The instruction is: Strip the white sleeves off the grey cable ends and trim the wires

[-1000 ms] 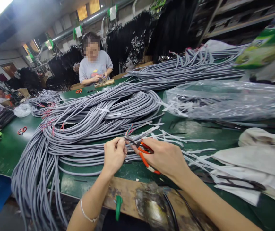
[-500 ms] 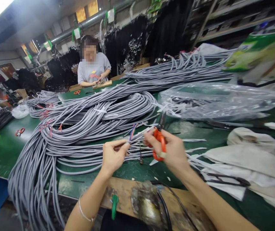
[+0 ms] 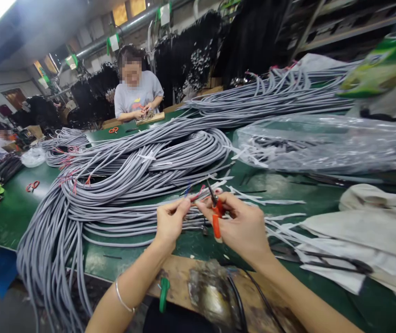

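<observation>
My left hand [image 3: 172, 219] pinches the end of a grey cable, whose thin coloured wires [image 3: 198, 194] stick out between my fingertips. In my right hand [image 3: 244, 224] is a pair of orange-handled scissors [image 3: 216, 217], their dark blades pointing up and away. The thumb and forefinger of that hand also meet at the wires, close to my left fingertips. Just beyond both hands lies a thick bundle of grey cables [image 3: 142, 171], with white strips [image 3: 253, 196] to its right. My fingers hide part of the cable end.
A worn wooden board [image 3: 173, 273] with a metal lump sits at the near table edge. To the right are a clear plastic bag [image 3: 322, 143], pale cloth [image 3: 367, 226] and dark-handled scissors [image 3: 343, 261]. A co-worker [image 3: 138, 95] works across the green table [image 3: 50, 203].
My right hand has moved left towards my left hand, and the scissors have turned in it. The coloured wires are now bent and spread between the fingertips of both hands.
</observation>
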Available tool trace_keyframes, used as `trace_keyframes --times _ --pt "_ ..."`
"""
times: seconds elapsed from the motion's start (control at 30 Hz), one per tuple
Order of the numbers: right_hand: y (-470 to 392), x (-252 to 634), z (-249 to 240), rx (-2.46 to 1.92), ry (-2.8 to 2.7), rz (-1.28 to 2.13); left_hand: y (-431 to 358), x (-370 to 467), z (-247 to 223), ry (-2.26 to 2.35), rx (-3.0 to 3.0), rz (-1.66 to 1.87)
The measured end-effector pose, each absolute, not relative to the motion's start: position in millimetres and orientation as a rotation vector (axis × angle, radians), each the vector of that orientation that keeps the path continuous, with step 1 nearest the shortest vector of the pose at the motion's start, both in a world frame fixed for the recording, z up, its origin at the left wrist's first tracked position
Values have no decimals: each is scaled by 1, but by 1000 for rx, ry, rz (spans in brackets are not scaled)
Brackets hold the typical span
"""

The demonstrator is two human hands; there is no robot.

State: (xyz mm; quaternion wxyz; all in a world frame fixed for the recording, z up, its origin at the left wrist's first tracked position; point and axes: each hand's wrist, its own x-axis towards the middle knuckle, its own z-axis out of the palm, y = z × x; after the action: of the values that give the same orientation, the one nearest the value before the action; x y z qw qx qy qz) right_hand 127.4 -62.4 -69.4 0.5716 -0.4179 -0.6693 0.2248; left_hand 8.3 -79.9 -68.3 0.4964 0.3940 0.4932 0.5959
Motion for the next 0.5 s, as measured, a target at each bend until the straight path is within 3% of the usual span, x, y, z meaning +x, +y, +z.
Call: trace_keyframes --times 0.13,0.5 --pt "-64 125 -70 -993 -1540 491 -81 10 -64 1178 854 1522" --pt "-61 116 -68 -907 -1305 952 -81 6 -60 1151 645 1539"
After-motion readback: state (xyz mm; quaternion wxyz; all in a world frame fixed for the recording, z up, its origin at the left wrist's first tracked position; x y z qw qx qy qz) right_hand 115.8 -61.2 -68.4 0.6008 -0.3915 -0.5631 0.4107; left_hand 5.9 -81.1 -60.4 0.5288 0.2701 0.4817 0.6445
